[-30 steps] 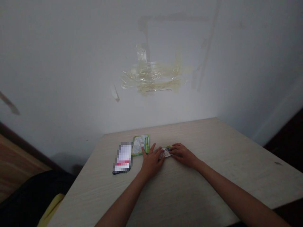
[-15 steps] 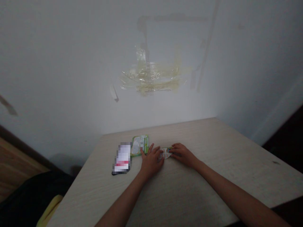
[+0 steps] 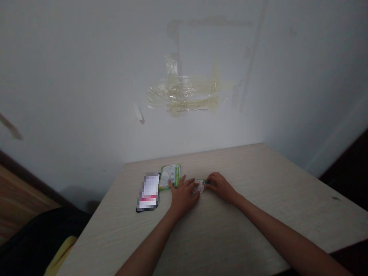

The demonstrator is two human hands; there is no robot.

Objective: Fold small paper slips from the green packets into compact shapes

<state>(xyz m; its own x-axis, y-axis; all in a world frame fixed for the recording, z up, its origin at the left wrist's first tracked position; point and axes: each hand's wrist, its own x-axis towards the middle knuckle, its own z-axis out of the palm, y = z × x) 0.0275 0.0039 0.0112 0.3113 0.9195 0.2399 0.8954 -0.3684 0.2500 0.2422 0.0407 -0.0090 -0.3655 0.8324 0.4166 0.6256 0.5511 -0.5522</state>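
Note:
A small, crinkled piece of printed paper [image 3: 199, 186], whitish with green and reddish print, lies on the table between my hands. My left hand [image 3: 184, 195] rests on its left end with the fingers spread and fairly flat, covering part of it. At the paper's right edge, my right hand [image 3: 220, 187] has its thumb and fingertips pinched together on it. Just beyond the left thumb is a flat green-and-white printed packet [image 3: 169, 177], and the thumb tip reaches over its lower edge.
A dark-edged phone-like object [image 3: 148, 193], its face pixelated, lies left of the packet. The pale wooden table [image 3: 244, 237] meets a white wall with peeling clear tape [image 3: 184, 92]. Dark and yellow cloth [image 3: 61, 255] is at the lower left, beside the table.
My right fingers have curled in more tightly at the paper's right edge, and less of the paper shows. My left hand has stayed almost still.

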